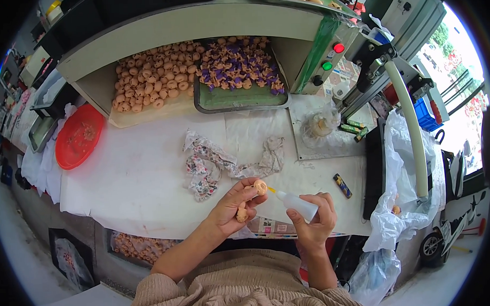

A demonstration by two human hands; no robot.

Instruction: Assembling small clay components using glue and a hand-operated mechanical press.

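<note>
My left hand (233,206) is closed around small peach-coloured doll parts. Between its thumb and fingertips sits a round doll head (261,187), and a second peach piece (242,214) pokes out lower in the palm, its kind partly hidden by the fingers. In my right hand (316,219) is a translucent white squeeze bottle (300,206), tilted with its thin yellow nozzle (272,190) at or very near the doll head; contact cannot be made out. Just beyond both hands a crumpled flowered cloth (218,158) lies on the white table cover.
A shelf box at the back holds many doll heads (150,75) and a metal tray (243,107) of peach-and-purple doll bodies. At left stands a red basin (77,137). On the right are a press machine (372,73), a dark cylinder (343,186) and clear plastic bags (398,201).
</note>
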